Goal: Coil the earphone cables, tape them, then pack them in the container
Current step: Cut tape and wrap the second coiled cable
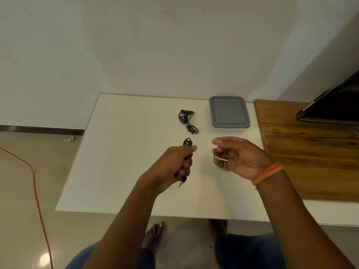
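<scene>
While my left hand (175,162) grips a coiled black earphone cable (187,142) above the white table (120,152), no brand or writing is legible anywhere.

My right hand (236,156) hovers palm-up, fingers loosely curled, seemingly around a clear tape roll (223,167), though I cannot tell for sure. A second taped earphone bundle (188,121) lies beside the grey-lidded container (229,112) at the far edge.

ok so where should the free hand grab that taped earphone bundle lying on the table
Best at the narrow taped waist of the earphone bundle, pinched from above. It lies flat on the white table with loops flaring either side of the tape, so the middle is the one firm point. The right hand is nearer; the left hand grips another coil.
</scene>
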The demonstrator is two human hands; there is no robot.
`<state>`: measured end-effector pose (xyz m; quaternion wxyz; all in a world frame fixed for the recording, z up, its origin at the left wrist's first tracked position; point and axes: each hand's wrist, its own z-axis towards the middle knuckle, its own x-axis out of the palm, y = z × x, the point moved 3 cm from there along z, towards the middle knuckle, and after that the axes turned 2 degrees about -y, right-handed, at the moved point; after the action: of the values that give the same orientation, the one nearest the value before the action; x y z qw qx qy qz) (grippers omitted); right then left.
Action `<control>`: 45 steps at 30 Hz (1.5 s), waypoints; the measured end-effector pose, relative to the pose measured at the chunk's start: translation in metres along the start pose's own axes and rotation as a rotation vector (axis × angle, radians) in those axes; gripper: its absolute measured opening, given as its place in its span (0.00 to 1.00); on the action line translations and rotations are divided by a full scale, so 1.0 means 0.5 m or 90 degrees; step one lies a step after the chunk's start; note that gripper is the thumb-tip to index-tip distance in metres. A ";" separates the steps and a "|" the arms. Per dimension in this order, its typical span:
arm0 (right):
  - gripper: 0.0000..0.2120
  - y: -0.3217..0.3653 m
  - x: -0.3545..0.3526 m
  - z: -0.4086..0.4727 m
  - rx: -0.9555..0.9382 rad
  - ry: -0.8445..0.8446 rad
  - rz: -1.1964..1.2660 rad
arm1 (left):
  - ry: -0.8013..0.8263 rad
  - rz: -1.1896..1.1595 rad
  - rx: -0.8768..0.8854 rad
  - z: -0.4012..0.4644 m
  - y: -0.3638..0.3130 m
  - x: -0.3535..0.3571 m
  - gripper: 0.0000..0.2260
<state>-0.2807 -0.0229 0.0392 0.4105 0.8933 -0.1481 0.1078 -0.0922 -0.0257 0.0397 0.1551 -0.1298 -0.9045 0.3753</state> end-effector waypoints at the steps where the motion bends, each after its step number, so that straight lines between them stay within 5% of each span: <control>1: 0.05 0.002 -0.005 0.002 -0.008 -0.009 0.041 | 0.017 -0.063 -0.023 0.000 0.000 0.000 0.11; 4: 0.06 0.005 -0.002 0.005 -0.048 0.010 0.094 | 0.038 -0.145 -0.027 0.002 0.001 0.000 0.07; 7: 0.15 0.002 0.025 0.010 -0.060 0.153 0.097 | 0.034 -0.110 0.006 0.006 0.004 0.008 0.08; 18: 0.12 -0.027 0.103 -0.005 -0.083 0.367 -0.056 | 0.100 -0.147 0.048 0.001 -0.005 0.019 0.17; 23: 0.03 -0.034 0.119 -0.005 -0.077 0.305 -0.049 | 0.106 -0.097 0.031 0.000 0.004 0.016 0.18; 29: 0.10 -0.021 0.114 -0.003 -0.075 0.277 -0.041 | 0.214 -0.175 0.027 -0.007 -0.003 0.015 0.07; 34: 0.24 -0.016 0.098 0.004 -0.086 0.222 -0.007 | 0.157 -0.165 0.053 -0.005 -0.002 0.013 0.08; 39: 0.10 -0.006 0.090 0.009 -0.141 0.185 0.009 | 0.112 -0.141 0.078 0.005 0.003 0.009 0.10; 45: 0.10 -0.004 0.090 0.014 -0.149 0.167 0.018 | -0.008 -0.030 0.210 0.014 0.001 0.014 0.12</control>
<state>-0.2377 -0.0349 0.0474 0.5262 0.8153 -0.1178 0.2110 -0.1010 -0.0274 0.0360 0.1775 -0.0790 -0.8342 0.5161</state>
